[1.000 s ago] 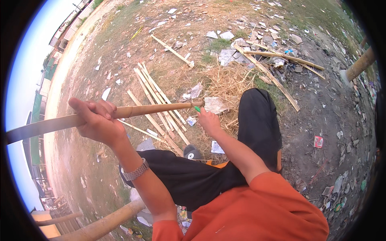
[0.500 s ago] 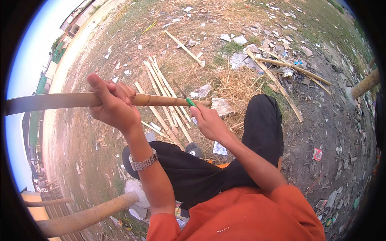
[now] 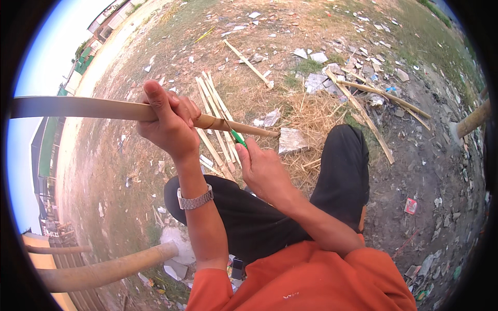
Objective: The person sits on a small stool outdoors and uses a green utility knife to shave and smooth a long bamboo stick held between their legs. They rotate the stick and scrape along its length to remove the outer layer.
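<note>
A long split bamboo strip (image 3: pixel 78 108) crosses in front of me, sloping slightly down to the right. My left hand (image 3: pixel 171 122) is closed around it near the middle, thumb raised and a metal watch (image 3: pixel 196 197) on the wrist. In my right hand (image 3: pixel 267 173) is a knife (image 3: pixel 238 137) with a green handle, gripped from below. Its thin blade meets the strip just right of my left fingers, next to a ring-shaped joint. Past the blade, the strip's right end reaches a pale flat slab (image 3: pixel 292 141) in the view; whether they touch I cannot tell.
Several cut bamboo strips (image 3: pixel 213 103) lie on the ground beyond my hands. Dry straw and shavings (image 3: pixel 316 122) spread before my knee. More bamboo pieces (image 3: pixel 363 111) rest among rubble at the right. Thick bamboo poles (image 3: pixel 109 269) stand at lower left and far right (image 3: pixel 474 118).
The knife has moved left along the bamboo strip, closer to my left hand. My left hand has shifted up and right, and the strip's left end has risen.
</note>
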Available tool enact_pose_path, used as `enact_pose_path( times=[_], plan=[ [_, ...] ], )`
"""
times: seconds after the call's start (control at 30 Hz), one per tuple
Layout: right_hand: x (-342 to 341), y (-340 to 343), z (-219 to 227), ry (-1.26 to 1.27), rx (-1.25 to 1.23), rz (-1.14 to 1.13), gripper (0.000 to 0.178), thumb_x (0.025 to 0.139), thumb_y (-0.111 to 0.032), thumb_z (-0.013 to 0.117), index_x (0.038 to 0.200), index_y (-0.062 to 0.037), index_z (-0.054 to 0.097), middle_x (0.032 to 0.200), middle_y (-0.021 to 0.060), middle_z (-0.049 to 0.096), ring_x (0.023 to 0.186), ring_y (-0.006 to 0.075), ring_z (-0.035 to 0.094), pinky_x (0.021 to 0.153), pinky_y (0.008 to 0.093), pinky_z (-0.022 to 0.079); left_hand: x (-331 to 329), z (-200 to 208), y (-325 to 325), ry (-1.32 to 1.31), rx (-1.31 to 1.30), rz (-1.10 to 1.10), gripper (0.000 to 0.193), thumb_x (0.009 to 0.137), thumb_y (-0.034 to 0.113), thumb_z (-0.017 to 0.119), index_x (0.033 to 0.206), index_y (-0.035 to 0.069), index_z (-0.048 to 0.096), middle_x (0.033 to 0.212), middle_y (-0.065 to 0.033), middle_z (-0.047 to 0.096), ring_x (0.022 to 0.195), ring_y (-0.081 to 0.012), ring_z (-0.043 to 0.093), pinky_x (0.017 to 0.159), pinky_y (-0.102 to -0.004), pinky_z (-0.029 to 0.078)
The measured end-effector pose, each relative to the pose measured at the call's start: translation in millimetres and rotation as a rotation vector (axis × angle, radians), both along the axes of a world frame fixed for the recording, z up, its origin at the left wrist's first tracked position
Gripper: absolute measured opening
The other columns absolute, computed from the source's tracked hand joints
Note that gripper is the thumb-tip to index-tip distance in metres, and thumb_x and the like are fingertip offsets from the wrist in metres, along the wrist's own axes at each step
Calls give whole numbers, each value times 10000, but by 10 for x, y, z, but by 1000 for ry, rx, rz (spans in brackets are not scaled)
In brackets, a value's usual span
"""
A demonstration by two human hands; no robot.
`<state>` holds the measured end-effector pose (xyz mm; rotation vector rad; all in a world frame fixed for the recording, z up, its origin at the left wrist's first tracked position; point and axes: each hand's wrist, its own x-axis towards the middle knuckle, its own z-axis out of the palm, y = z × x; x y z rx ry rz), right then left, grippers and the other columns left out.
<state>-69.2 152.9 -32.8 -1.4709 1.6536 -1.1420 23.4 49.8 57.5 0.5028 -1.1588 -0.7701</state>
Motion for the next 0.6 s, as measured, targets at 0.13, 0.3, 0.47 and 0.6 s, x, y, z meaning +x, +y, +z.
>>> enact_pose_path(
  times=[0.13, 0.3, 0.47, 0.6],
  plan=[
    [-71, -118, -494, 102, 51, -28, 346, 992, -297, 389, 921, 26, 495, 648, 286, 581, 654, 482, 579, 596, 565, 441, 57, 26, -20, 21, 13, -3, 447, 937, 390, 567, 634, 98, 419, 417, 19, 331, 306, -65, 284, 330, -246, 228],
    [22, -2, -44, -48, -6, 14, 372, 991, -299, 384, 909, 38, 520, 647, 313, 570, 673, 504, 571, 630, 590, 425, 21, 24, -40, 22, -38, -20, 456, 928, 380, 585, 634, 76, 415, 422, 17, 335, 304, -66, 327, 316, -245, 245],
    [13, -119, -633, 118, 13, -74, 311, 989, -286, 407, 934, 4, 506, 608, 298, 550, 623, 509, 554, 593, 567, 428, 132, 16, -78, 20, 25, -39, 442, 934, 399, 568, 647, 98, 416, 436, 25, 330, 314, -58, 282, 337, -246, 229],
    [-3, -87, -262, -16, -35, -25, 344, 989, -323, 396, 965, -2, 519, 647, 307, 569, 659, 511, 566, 612, 570, 434, 85, -32, -9, -13, -22, -26, 445, 936, 393, 564, 640, 97, 415, 434, 25, 320, 316, -59, 282, 335, -244, 227]
  ],
)
